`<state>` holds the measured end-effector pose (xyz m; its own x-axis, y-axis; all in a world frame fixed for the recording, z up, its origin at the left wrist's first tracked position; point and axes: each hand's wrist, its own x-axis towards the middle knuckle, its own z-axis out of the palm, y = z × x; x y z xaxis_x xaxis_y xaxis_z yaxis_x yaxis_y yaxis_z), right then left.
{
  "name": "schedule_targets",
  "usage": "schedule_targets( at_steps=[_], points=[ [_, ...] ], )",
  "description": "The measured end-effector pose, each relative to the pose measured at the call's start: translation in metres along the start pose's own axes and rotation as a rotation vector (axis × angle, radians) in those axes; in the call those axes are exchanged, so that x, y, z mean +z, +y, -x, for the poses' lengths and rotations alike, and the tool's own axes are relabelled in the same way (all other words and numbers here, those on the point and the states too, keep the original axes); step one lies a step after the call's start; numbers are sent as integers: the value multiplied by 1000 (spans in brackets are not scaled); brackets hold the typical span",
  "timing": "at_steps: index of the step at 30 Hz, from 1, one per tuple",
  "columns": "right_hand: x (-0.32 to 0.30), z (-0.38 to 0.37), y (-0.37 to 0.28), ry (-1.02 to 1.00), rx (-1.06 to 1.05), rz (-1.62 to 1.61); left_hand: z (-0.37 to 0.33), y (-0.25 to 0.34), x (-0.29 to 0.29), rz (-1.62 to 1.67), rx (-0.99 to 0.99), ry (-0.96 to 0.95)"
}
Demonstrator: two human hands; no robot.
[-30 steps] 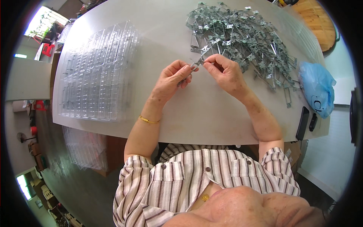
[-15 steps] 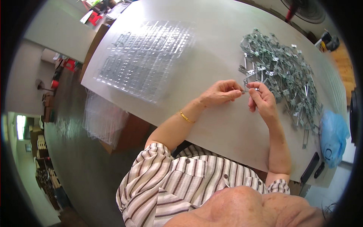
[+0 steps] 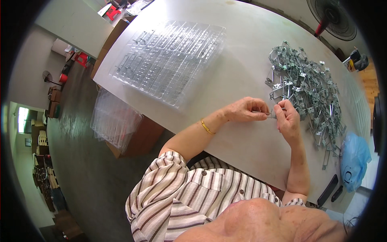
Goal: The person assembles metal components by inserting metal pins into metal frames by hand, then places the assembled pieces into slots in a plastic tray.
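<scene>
The tabletop (image 3: 238, 74) is off-white. The metal parts (image 3: 312, 90) near its right edge are silver-grey, the bag (image 3: 355, 157) at that edge light blue with a dark mark, the trays (image 3: 169, 62) toward its left edge clear. The cream shirt (image 3: 171, 197) has brown stripes.

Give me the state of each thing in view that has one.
Left hand: closed on a small metal part
Right hand: pinching the same part
Loose metal parts: heaped, tangled
Clear tabletop trays: lying flat
Blue bag: crumpled, bulging
Black phone: lying flat
Fan, upper right: running or not, unclear
</scene>
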<state>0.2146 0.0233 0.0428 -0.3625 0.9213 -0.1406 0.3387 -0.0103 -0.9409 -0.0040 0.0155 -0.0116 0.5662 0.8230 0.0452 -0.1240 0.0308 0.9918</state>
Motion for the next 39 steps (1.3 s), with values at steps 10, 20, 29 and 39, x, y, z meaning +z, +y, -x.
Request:
schedule_targets(
  at_steps=[10,20,29,39],
  points=[
    [2,-8,5,206,-48,-185,1,5,-16,288,-18,218],
    [6,-5,22,116,-128,2,-6,-6,-13,440,58,176],
    [4,-5,19,104,-129,33,-4,-1,-13,342,44,184],
    [-5,-7,14,-137,95,-457,-3,2,-10,237,-34,140]
  ],
)
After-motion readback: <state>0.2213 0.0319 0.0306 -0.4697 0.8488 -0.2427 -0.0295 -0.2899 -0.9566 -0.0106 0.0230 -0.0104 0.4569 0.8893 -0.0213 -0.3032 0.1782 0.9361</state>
